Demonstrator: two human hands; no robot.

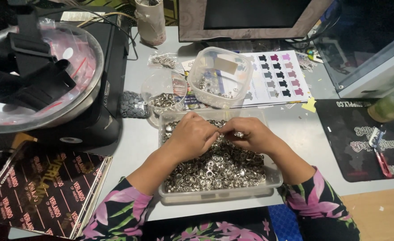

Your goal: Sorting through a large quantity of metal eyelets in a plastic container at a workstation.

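Note:
A clear rectangular plastic tub (272, 178) full of small silver metal snap rings (214, 172) sits at the desk's near edge. Both of my hands hover over its far half. My left hand (190, 136) has its fingers curled and pinched on small metal pieces. My right hand (248, 134) meets it fingertip to fingertip, pinching a small silver snap ring (239, 134). Floral sleeves cover my forearms.
Behind the tub stand a small round clear cup (161, 85) with rings, a tilted clear container (239, 67) with a few rings, a colour-swatch sheet (279, 76) and a monitor (250, 18). A black machine with a large bowl (94, 58) is left; a black mat (353, 143) with a red tool lies right.

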